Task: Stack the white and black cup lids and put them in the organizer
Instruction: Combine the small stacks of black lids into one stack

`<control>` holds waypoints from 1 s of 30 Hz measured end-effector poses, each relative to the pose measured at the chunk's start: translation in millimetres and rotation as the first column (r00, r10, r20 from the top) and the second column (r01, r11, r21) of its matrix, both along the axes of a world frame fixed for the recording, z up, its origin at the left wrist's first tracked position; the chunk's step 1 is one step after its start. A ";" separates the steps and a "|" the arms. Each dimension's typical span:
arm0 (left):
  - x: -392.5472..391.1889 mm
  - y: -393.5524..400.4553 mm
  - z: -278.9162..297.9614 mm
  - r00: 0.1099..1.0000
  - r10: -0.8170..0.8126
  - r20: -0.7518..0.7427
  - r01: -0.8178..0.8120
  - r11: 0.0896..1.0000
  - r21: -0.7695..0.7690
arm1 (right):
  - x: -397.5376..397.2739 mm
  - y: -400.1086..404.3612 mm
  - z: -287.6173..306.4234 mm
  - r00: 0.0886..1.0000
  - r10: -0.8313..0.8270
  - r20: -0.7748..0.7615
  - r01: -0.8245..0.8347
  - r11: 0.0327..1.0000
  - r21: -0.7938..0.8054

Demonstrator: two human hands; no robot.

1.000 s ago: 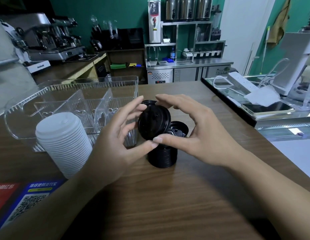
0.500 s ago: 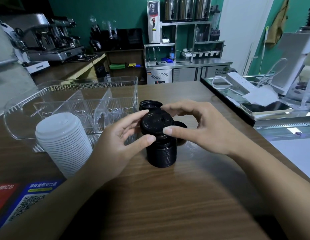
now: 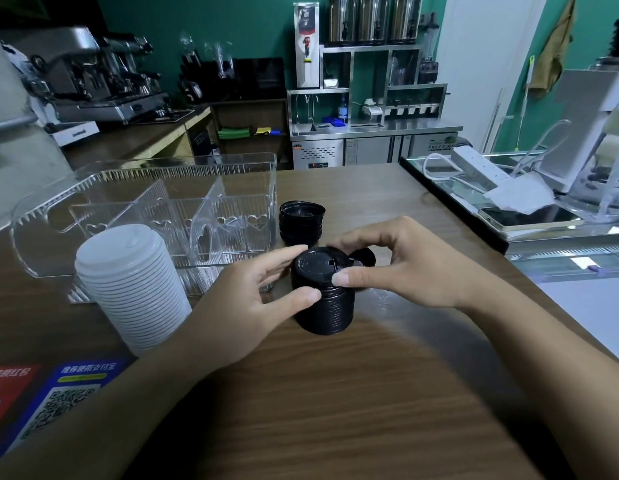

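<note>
Far left, near edge of wooden counter [image 3: 335, 393]: 2 printed cards, red card [image 3: 6, 393] and blue QR card [image 3: 63, 396], lying flat.
White lid stack [image 3: 131, 285]: upright on counter, just in front of clear organizer [image 3: 155, 216]. Organizer has upright dividers; no lids visible in its compartments.
Left hand [image 3: 252, 306]: fingers curled round left side of the tall black lid stack [image 3: 323, 306], thumb tip on the stack's front upper rim, fingertips at the top edge.
Tall black lid stack stands on counter at centre, to the right of the organizer's near corner. Top lid sits level.
Short black lid stack [image 3: 301, 223]: behind it, beside the organizer's right wall, apart from both hands.
Right hand [image 3: 405, 265]: thumb and curled fingers pinch the top lid's right rim.
1 loose black lid [image 3: 365, 256]: partly hidden under right-hand fingers.
Far right: phone [image 3: 529, 218] on glass ledge.
</note>
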State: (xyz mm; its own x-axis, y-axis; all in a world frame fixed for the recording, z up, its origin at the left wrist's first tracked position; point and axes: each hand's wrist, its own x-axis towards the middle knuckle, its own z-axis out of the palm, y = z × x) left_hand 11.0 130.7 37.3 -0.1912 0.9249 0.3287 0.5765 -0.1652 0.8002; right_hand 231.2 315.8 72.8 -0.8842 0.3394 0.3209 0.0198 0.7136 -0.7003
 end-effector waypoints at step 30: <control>6.1 0.7 -2.4 0.999 0.027 0.042 -0.025 0.998 -0.051 | -3.7 30.4 -26.1 0.952 -0.286 -0.112 0.306 0.917 0.257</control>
